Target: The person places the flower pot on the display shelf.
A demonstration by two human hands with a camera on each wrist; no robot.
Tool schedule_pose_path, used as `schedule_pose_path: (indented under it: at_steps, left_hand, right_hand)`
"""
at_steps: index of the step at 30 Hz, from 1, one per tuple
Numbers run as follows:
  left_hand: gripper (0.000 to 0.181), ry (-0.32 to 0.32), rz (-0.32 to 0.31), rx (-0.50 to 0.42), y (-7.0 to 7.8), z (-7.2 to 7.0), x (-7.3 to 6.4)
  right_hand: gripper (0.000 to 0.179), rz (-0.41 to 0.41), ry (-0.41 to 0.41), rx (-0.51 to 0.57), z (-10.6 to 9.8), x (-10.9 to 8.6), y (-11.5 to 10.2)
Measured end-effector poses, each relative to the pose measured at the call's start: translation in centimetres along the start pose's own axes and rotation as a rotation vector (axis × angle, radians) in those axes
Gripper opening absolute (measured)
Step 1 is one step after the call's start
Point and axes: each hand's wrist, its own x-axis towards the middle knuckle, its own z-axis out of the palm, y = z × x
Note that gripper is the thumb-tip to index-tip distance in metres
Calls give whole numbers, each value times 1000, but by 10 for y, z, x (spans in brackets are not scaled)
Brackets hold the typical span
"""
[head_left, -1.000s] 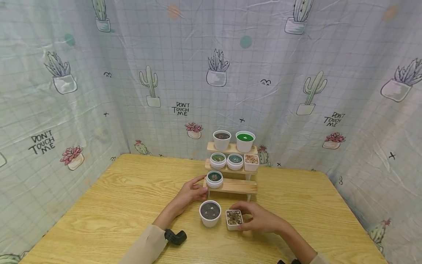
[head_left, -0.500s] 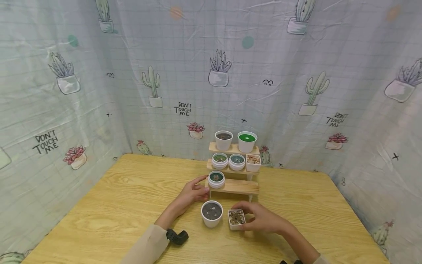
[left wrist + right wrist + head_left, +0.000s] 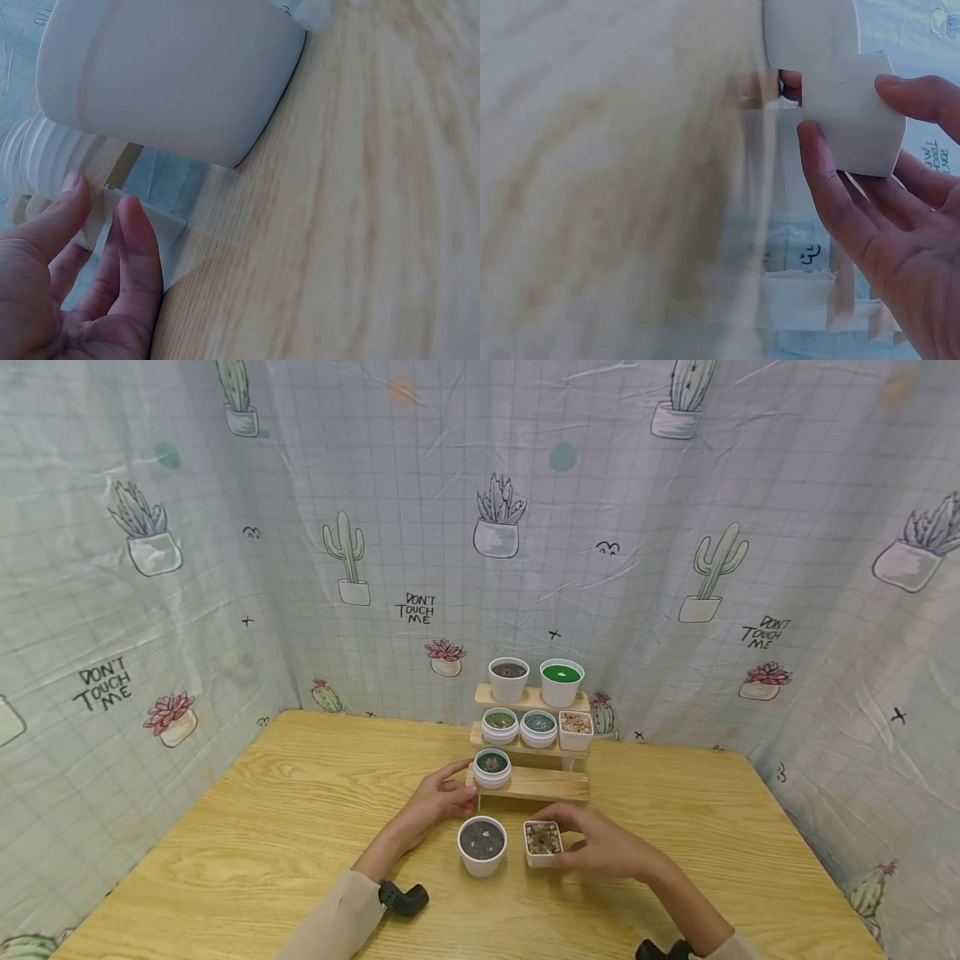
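Note:
My right hand (image 3: 600, 842) grips a small square white pot (image 3: 543, 843) filled with pebbles, thumb and fingers on opposite sides. In the right wrist view its pale wall (image 3: 847, 112) shows between the fingers, with a gap between its base and the table. My left hand (image 3: 435, 797) holds the left end of the lowest step of a wooden tiered stand (image 3: 551, 783). Seen from the left wrist, the thumb (image 3: 64, 210) lies by a ribbed round pot (image 3: 56, 157) and the fingers curl at the stand's white leg (image 3: 154, 225). That round pot with green filling (image 3: 492, 767) sits on this step.
A larger round white pot (image 3: 482, 847) with grey filling stands on the table between the hands. The middle step bears two round pots and a square pot (image 3: 576, 731). On the top step are a grey-filled pot (image 3: 508, 681) and a green-filled one (image 3: 562, 683).
The right hand has moved slightly away from the body and to the right, raising the square pot toward the stand. The left hand has stayed at the stand's end.

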Motion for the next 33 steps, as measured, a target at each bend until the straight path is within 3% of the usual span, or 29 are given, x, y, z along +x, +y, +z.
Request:
schedule_pose_path:
  at_steps: [33]
  left_hand:
    - [69,14,-10,11,1,0,-1]
  right_hand:
    - [53,-62,132,-70,-37,40,-14]
